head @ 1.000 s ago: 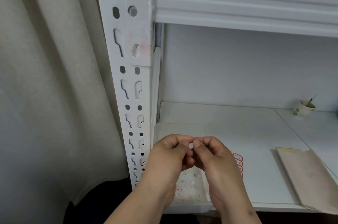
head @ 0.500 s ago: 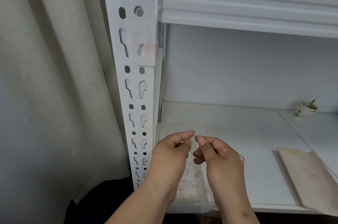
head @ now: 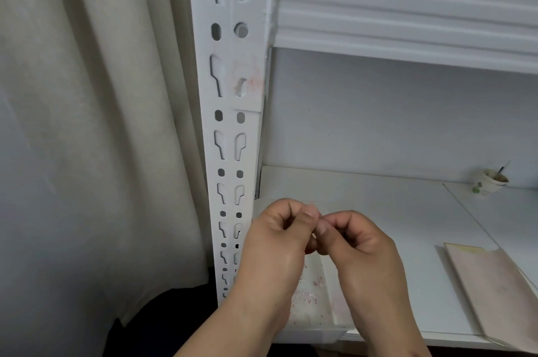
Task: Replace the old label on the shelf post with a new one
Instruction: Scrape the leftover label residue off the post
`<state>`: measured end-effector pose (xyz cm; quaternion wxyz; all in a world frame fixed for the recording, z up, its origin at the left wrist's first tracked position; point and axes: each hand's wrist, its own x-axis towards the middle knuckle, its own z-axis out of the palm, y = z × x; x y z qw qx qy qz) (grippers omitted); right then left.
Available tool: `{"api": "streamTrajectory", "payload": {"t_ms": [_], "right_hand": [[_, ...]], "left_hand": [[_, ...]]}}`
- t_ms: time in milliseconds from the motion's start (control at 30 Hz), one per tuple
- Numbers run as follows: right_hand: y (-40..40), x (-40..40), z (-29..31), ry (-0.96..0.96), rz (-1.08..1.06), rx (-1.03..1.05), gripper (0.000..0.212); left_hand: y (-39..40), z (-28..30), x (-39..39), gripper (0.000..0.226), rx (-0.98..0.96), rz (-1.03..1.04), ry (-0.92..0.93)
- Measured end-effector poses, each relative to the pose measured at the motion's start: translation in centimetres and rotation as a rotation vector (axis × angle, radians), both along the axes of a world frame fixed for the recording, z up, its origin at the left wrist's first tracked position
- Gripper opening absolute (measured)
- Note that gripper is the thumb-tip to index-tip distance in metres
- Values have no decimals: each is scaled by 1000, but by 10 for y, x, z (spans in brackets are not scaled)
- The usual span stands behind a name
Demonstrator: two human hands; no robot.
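Held left hand (head: 276, 243) and right hand (head: 358, 243) fingertip to fingertip low before the white slotted metal shelf post (head: 230, 135), fingers curled, seemingly picking at something too small to identify, beneath the post's faded, red-smeared old label (head: 247, 82).

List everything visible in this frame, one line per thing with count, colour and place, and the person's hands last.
shelf post: one, white, slotted, upright left of centre.
old label residue: one patch, faint pink on white, on the post below the upper shelf.
upper shelf edge: one, white, ribbed, top right.
lower shelf board: one, white, centre right.
curtain: one, cream, left.
paper cup: one, white, far right on the shelf, a stick in it.
envelope: one, beige-pink, right front of the shelf.
tray with red-white scraps: one, white, under the hands.
left hand: fingertips meeting the right's; anything in the grip too small to tell.
right hand: likewise.
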<state>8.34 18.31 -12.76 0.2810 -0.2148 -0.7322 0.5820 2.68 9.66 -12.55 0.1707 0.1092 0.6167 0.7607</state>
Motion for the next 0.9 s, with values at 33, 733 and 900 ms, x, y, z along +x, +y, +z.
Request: {"api": "streamTrajectory", "payload": {"t_ms": [33, 733, 900], "right_hand": [[0, 1, 4, 36, 5, -25, 17], [-63, -32, 79, 328, 30, 171, 13], [-72, -49, 99, 395, -35, 189, 25]], "left_hand": [[-3, 6, 2, 25, -11, 25, 39], [-62, 75, -8, 32, 11, 637, 878], [-58, 86, -22, 46, -43, 656, 760]]}}
